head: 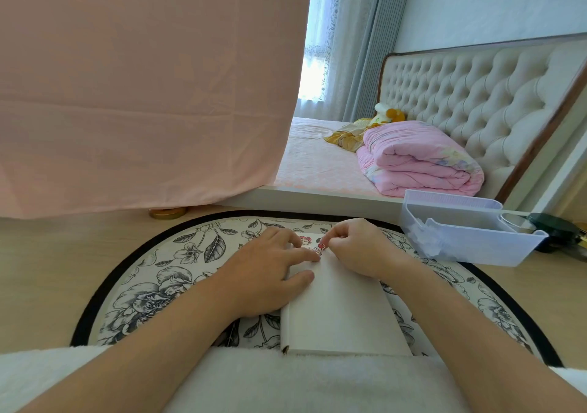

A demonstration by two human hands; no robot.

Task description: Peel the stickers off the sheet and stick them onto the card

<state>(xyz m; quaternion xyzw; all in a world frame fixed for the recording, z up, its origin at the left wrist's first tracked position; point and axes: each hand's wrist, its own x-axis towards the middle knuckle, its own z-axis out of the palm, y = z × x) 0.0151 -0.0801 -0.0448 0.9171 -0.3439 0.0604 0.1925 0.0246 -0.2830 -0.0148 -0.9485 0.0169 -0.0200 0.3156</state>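
A plain white card [343,311] lies on the round floral mat [178,266] in front of me. Beyond its far edge a sticker sheet [309,240] with small red and pink stickers shows between my hands. My left hand [270,273] rests flat with straight fingers on the card's left side and the sheet, holding them down. My right hand [359,247] has curled fingers and pinches a small red sticker [321,246] at the sheet's edge. Most of the sheet is hidden under both hands.
A translucent lilac plastic bin [467,231] stands at the right, beside dark objects [559,231]. A white bed edge [317,198] with a pink quilt runs behind the mat. A pink cloth [143,95] hangs at the left; a gold lid [167,213] lies under it.
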